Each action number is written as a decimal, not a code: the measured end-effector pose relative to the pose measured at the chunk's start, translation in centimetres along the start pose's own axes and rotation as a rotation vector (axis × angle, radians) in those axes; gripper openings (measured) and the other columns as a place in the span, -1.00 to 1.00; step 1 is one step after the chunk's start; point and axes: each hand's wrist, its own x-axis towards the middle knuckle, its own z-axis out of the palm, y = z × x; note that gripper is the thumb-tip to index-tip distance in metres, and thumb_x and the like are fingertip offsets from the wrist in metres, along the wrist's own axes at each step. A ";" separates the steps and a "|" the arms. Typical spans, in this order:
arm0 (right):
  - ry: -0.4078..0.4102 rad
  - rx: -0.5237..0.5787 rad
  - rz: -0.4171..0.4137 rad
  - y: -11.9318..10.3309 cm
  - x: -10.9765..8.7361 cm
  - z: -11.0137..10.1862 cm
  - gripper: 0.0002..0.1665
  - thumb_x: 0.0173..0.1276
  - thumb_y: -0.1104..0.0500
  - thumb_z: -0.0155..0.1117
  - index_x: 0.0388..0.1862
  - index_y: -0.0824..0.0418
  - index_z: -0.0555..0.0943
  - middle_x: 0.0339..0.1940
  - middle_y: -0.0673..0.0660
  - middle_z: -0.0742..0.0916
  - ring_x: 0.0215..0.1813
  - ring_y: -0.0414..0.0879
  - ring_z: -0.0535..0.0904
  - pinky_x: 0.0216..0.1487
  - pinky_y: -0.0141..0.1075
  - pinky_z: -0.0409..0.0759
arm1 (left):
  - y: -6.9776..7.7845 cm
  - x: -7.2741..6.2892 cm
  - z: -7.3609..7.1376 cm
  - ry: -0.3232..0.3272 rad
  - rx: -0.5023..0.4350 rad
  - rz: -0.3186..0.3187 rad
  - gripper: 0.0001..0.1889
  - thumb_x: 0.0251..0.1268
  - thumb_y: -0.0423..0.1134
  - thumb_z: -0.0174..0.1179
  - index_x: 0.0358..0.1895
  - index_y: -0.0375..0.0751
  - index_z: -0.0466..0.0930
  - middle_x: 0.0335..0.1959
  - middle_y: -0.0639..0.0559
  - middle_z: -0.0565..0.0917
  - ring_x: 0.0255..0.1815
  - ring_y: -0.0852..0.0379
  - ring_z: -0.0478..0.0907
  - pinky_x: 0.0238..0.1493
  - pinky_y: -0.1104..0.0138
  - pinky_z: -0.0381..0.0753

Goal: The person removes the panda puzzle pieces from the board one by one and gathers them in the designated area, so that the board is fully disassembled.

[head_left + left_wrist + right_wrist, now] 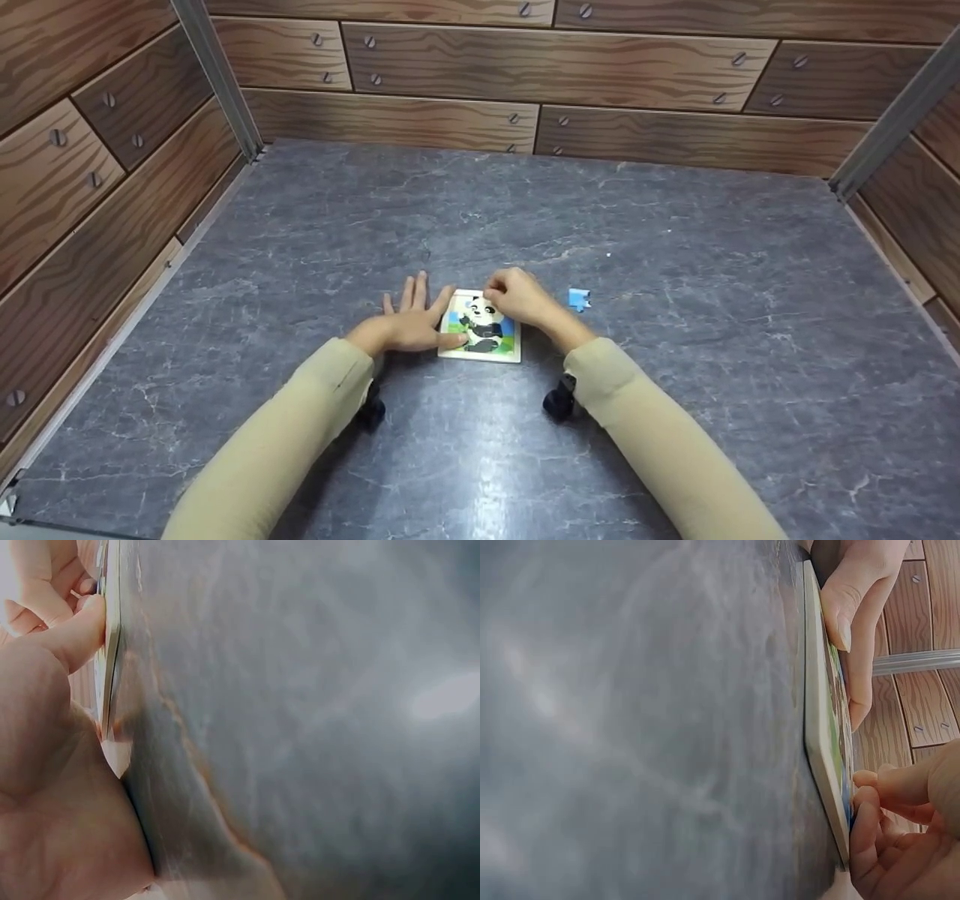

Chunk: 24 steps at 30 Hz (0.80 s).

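A small framed panda jigsaw puzzle [481, 358] lies flat on the dark marbled table. My left hand [409, 328] rests at its left side with fingers spread; the thumb [84, 634] presses on the puzzle's left part. My right hand [521, 298] is over the upper right part, fingers curled. Its thumb and index finger [900, 787] pinch at what seems to be a puzzle piece there, mostly hidden by the fingers. A loose blue puzzle piece [578, 298] lies on the table to the right of the right hand. Part of the puzzle's top looks pale and unfilled.
Wood-patterned panels [555, 67] enclose the table [712, 360] at the back and on both sides, with grey metal posts [221, 82] at the back corners. Tiny white specks [608, 255] lie beyond the blue piece. Black wrist devices [559, 399] hang under both sleeves.
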 end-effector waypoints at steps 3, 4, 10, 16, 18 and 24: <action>0.002 -0.001 0.024 -0.3 0.0 0.2 -0.86 0.29 0.28 0.15 -0.39 0.32 0.62 -0.52 0.06 0.58 -0.47 -0.13 0.44 -0.39 -0.34 0.42 | 0.0 -0.1 0.0 0.009 0.005 0.003 -0.02 0.17 0.42 -0.10 0.48 0.12 -0.43 0.38 -0.21 -0.68 0.35 -0.13 -0.76 0.19 -0.21 -0.66; -0.004 0.002 0.033 -0.3 0.0 0.2 -0.87 0.29 0.29 0.15 -0.40 0.32 0.61 -0.52 0.06 0.58 -0.46 -0.13 0.43 -0.39 -0.34 0.42 | 0.0 -0.1 0.0 0.008 0.005 0.001 -0.02 0.17 0.42 -0.10 0.48 0.12 -0.43 0.38 -0.21 -0.68 0.35 -0.12 -0.76 0.19 -0.21 -0.66; -0.016 -0.014 0.062 -0.5 -0.1 0.2 -0.89 0.30 0.29 0.13 -0.42 0.29 0.55 -0.51 0.06 0.54 -0.45 -0.12 0.42 -0.40 -0.34 0.40 | -0.1 0.2 0.1 0.005 -0.002 -0.002 -0.03 0.17 0.41 -0.10 0.48 0.13 -0.43 0.39 -0.20 -0.67 0.36 -0.11 -0.76 0.20 -0.21 -0.65; -0.007 0.003 0.041 -0.4 -0.2 0.0 -0.90 0.29 0.30 0.13 -0.41 0.29 0.55 -0.49 0.08 0.56 -0.43 -0.11 0.43 -0.37 -0.32 0.42 | 0.1 0.5 0.1 0.002 -0.003 -0.011 -0.01 0.16 0.41 -0.08 0.48 0.11 -0.43 0.38 -0.19 -0.68 0.35 -0.10 -0.77 0.20 -0.19 -0.66; -0.002 0.014 0.031 -0.3 -0.3 0.0 -0.90 0.29 0.30 0.11 -0.40 0.29 0.55 -0.47 0.09 0.56 -0.40 -0.09 0.44 -0.35 -0.30 0.43 | 0.1 0.5 0.1 0.001 -0.007 -0.016 -0.01 0.16 0.42 -0.09 0.48 0.12 -0.44 0.38 -0.18 -0.69 0.35 -0.08 -0.78 0.21 -0.18 -0.67; 0.000 0.033 0.017 -0.3 -0.5 0.1 -0.93 0.31 0.28 0.13 -0.33 0.28 0.54 -0.33 0.13 0.54 -0.26 -0.04 0.45 -0.18 -0.21 0.46 | 0.4 0.3 0.1 -0.002 0.016 -0.055 0.02 0.12 0.49 -0.18 0.47 0.10 -0.47 0.38 -0.17 -0.70 0.35 -0.08 -0.79 0.19 -0.18 -0.69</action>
